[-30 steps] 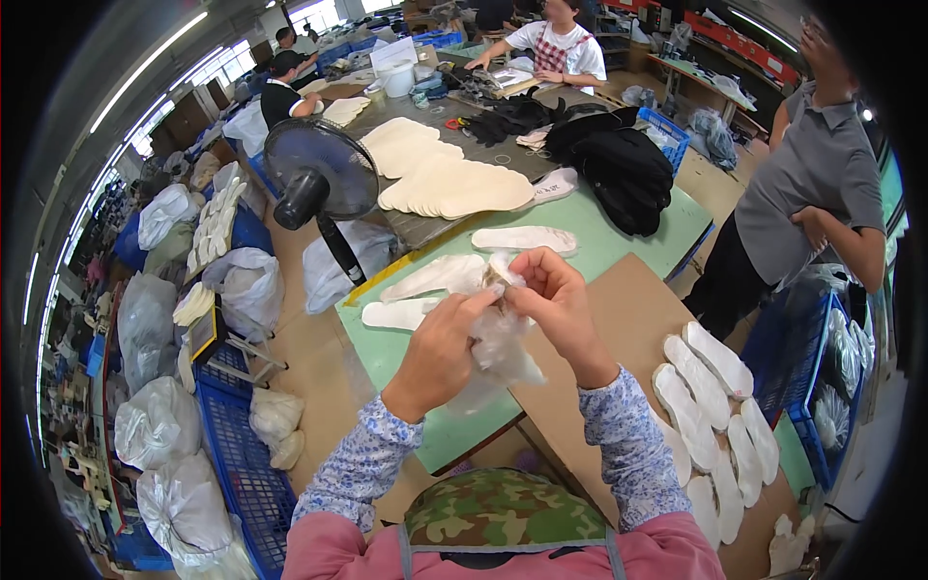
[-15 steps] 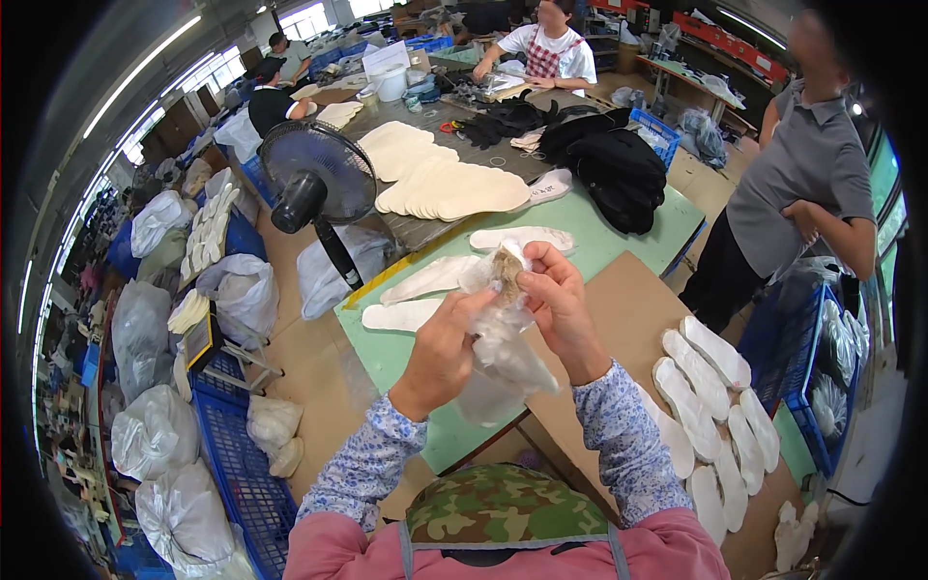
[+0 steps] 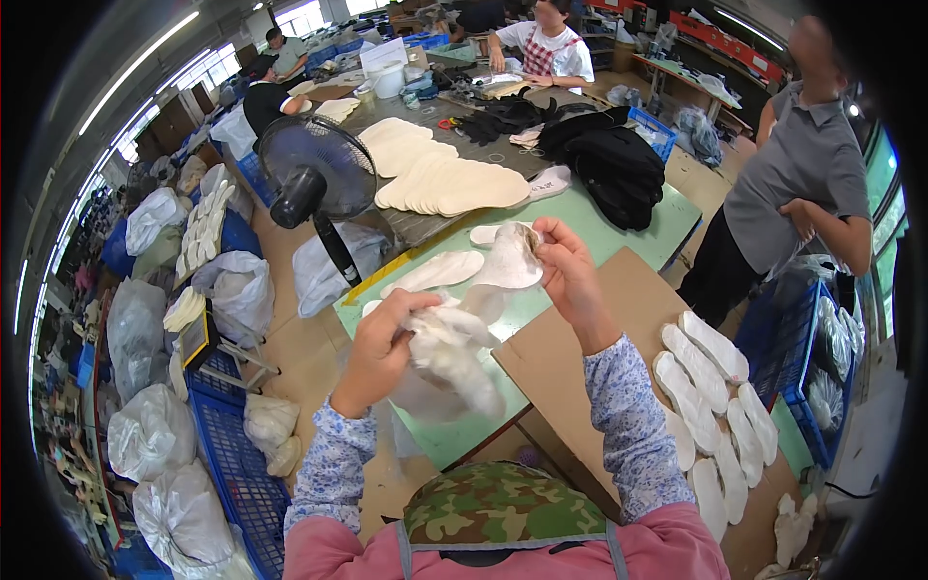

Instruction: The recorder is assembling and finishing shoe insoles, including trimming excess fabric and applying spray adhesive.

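In the head view, both hands are raised over the green counter (image 3: 594, 234) near the centre of the frame. The left hand (image 3: 375, 350), left of centre, has its grip closed on a crumpled white bundle (image 3: 454, 362), which hangs to the right of the fingers and is partly blurred. The right hand (image 3: 578, 287), right of centre, pinches a white pad (image 3: 507, 266) by its upper right edge, beside a brown patch; the pad's rounded end points down. Whether pad and bundle touch cannot be told.

Just left of the pad, an insole (image 3: 440, 271) lies on the counter. Above it is a fanned stack of cream insoles (image 3: 449, 186), with black pieces (image 3: 614, 179) to their right. A fan (image 3: 314, 169) stands at upper left. A cardboard sheet (image 3: 628, 300) lies right of centre, and white insoles (image 3: 691, 391) lie in rows at lower right. A person in a grey shirt (image 3: 802, 174) stands at upper right.
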A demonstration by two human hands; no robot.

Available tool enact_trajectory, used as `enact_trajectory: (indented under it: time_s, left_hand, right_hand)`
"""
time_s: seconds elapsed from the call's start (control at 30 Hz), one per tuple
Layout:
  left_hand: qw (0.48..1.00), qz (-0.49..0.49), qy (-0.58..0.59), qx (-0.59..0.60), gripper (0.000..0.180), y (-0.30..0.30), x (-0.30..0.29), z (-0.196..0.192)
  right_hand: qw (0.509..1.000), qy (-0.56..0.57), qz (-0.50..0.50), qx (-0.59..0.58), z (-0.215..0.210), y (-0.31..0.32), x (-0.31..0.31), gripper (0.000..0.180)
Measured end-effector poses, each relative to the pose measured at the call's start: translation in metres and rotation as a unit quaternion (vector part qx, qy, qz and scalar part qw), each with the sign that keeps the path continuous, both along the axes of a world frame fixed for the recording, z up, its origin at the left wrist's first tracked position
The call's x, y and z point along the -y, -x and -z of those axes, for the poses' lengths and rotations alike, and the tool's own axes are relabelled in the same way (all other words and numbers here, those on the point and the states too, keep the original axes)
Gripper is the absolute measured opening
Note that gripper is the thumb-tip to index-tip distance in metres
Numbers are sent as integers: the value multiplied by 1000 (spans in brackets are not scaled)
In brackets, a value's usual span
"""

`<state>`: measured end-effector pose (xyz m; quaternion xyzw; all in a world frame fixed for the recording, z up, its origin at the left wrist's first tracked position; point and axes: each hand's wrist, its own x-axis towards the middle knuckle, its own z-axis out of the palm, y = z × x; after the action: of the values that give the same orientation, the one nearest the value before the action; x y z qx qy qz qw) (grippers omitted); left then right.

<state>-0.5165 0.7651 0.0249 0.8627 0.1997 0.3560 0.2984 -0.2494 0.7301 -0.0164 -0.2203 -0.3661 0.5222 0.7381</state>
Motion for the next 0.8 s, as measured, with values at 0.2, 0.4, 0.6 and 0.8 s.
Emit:
enact_trajectory:
  time_s: [0.2,0.4,0.6,0.8]
  left_hand:
    - [984,58,167,-1,50,26,-10,-15]
    - [964,122,230,-55,58,6,-25,11]
    - [945,109,307,-14,38,9,-21,35]
    - [945,111,308,18,34,16,-26,31]
  right_hand:
    - [983,15,13,181,-18,8,-3,18]
    - [938,-34,-161,306,-32,40,-2,19]
    - [846,-98,24,524,-40,54,-14,20]
    - [807,-157,23,568,-43,57,-16,31]
